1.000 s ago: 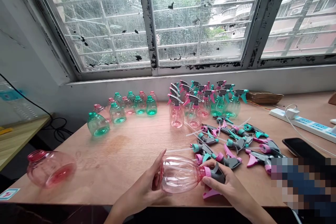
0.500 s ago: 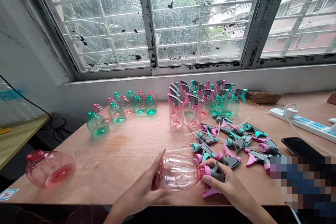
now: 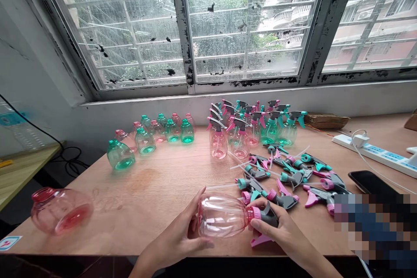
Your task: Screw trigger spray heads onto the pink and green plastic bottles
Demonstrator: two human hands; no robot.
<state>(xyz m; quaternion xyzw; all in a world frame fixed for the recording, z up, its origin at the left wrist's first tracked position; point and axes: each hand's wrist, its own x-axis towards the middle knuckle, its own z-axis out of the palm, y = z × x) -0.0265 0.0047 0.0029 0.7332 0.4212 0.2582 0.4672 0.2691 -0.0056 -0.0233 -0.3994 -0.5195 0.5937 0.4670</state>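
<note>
Hands barely shift from a moment earlier: at lower centre, the left hand (image 3: 172,230) cups a pink plastic spray bottle (image 3: 223,216) held on its side, fingers spread around the body, while the right hand (image 3: 280,226) closes on its grey trigger head (image 3: 269,218), partly covering it. A pixelated patch (image 3: 374,234) hides the lower right corner.

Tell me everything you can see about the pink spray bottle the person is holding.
The pink spray bottle has a rounded, ribbed body of clear, pink-tinted plastic and shows no visible liquid. It lies on its side, neck towards the person's right, above the near edge of the wooden table. A pink collar joins it to a grey sprayer head with a pink trigger. The left hand cups the body; the right hand grips the head.
</note>
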